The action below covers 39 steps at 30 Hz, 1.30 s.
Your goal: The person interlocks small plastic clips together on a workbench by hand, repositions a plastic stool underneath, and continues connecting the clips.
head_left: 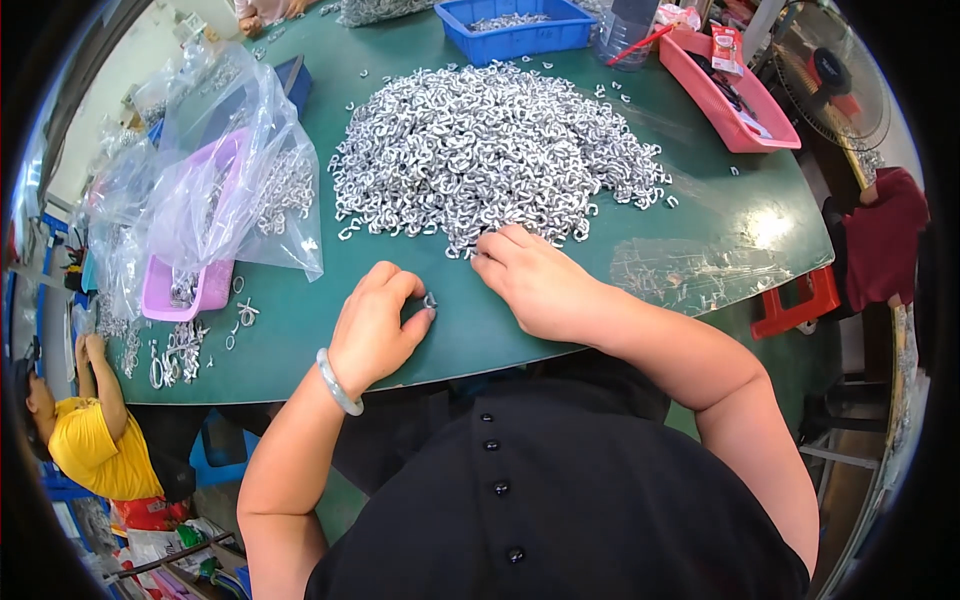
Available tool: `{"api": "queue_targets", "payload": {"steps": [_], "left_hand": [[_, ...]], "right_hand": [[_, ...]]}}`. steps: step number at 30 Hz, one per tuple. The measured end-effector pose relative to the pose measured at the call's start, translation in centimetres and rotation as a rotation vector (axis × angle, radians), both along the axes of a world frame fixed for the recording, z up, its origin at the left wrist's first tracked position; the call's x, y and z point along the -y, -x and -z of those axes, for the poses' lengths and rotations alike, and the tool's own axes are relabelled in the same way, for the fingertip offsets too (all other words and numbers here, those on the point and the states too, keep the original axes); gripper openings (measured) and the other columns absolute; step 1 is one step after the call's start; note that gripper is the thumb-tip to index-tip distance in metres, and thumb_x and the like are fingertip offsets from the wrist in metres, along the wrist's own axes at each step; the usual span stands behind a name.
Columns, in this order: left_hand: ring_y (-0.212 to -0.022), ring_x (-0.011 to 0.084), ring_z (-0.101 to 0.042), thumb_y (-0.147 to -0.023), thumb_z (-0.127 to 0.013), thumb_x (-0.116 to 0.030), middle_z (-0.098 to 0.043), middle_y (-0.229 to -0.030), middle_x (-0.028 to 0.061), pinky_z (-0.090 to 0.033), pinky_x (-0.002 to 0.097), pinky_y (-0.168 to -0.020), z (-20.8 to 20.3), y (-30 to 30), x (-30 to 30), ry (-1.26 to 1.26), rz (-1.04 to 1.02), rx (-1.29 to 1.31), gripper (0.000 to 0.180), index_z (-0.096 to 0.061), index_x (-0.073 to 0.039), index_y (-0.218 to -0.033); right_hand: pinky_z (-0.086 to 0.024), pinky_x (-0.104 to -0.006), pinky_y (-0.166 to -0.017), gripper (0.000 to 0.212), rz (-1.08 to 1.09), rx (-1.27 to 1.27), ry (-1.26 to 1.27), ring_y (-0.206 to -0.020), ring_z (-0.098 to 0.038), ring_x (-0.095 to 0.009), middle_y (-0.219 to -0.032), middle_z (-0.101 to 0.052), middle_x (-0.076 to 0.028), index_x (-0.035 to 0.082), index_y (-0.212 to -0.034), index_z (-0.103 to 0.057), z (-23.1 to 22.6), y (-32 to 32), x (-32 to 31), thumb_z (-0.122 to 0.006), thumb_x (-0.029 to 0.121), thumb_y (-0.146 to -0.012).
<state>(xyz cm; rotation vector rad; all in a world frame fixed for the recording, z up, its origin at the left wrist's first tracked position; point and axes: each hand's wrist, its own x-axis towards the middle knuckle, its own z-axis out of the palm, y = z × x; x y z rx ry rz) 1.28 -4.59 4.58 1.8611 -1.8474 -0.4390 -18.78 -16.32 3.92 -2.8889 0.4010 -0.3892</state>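
A large heap of small silver C-shaped metal pieces [480, 145] lies on the green tabletop [460, 335] in front of me. My left hand [372, 322], with a pale bangle [338, 385] at its wrist, is near the table's front edge. Its thumb and forefinger pinch a small grey metal piece [430, 301]. At the near edge of the heap, my right hand [530, 282] has its fingers curled down against the pieces. Whatever lies under those fingertips is hidden.
Left stands a purple basket [155, 290] under a clear plastic bag [240, 215], beside loose metal rings [185, 345]. A blue bin [515, 42] and a pink basket [715, 100] stand at the back. A person in yellow [100, 450] sits at left; a fan [830, 75] is far right.
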Motion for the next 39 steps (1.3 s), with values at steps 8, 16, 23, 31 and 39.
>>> {"api": "queue_targets", "payload": {"steps": [8, 16, 23, 31, 39], "left_hand": [[-0.089, 0.0286, -0.054, -0.079, -0.07, -0.012, -0.053, -0.093, 0.0108, -0.045, 0.0374, -0.079, 0.3, 0.1, 2.3, 0.095, 0.132, 0.106, 0.039, -0.06, -0.006, -0.116], [-0.079, 0.0263, -0.057, -0.076, -0.068, -0.002, -0.054, -0.089, 0.0092, -0.047, 0.0343, -0.071, 0.3, -0.6, 1.5, 0.071, 0.15, 0.012, 0.021, -0.061, -0.003, -0.096], [-0.078, 0.0224, -0.058, -0.075, -0.062, 0.007, -0.056, -0.095, 0.0096, -0.048, 0.0303, -0.07, 0.5, 0.2, 1.3, 0.054, 0.15, -0.157, 0.031, -0.061, -0.002, -0.104], [-0.088, 0.0269, -0.056, -0.072, -0.07, -0.001, -0.055, -0.101, 0.0111, -0.047, 0.0346, -0.077, 0.3, 2.8, 2.3, 0.157, 0.18, -0.09, 0.039, -0.061, -0.002, -0.111], [-0.086, 0.0294, -0.055, -0.07, -0.074, -0.005, -0.055, -0.091, 0.0097, -0.046, 0.0377, -0.075, 1.0, 3.1, 3.0, 0.151, 0.146, -0.01, 0.024, -0.063, -0.003, -0.092]], "right_hand": [[-0.043, -0.0391, -0.094, 0.037, -0.069, 0.178, 0.03, -0.107, -0.053, -0.032, -0.113, -0.059, -0.015, -0.004, -0.111, -0.06, -0.6, 0.4, 1.2, -0.057, -0.002, -0.074], [-0.044, -0.0373, -0.083, 0.025, 0.039, 0.119, -0.023, -0.09, -0.053, -0.028, -0.089, -0.057, -0.009, 0.002, -0.099, -0.063, -0.9, 1.6, 1.3, -0.068, 0.011, -0.076], [-0.045, -0.0389, -0.076, 0.014, 0.097, 0.054, -0.072, -0.083, -0.054, -0.028, -0.083, -0.055, -0.008, 0.005, -0.09, -0.063, 0.8, 0.8, 0.3, -0.065, 0.01, -0.077], [-0.046, -0.0413, -0.075, 0.006, 0.11, 0.16, -0.184, -0.082, -0.056, -0.031, -0.083, -0.056, -0.011, 0.004, -0.083, -0.059, 0.8, 1.7, 0.7, -0.061, 0.005, -0.077], [-0.045, -0.0431, -0.079, 0.018, 0.147, 0.18, -0.315, -0.089, -0.056, -0.034, -0.089, -0.058, -0.013, 0.003, -0.092, -0.056, 0.2, 2.5, 0.5, -0.064, 0.006, -0.076]]}}
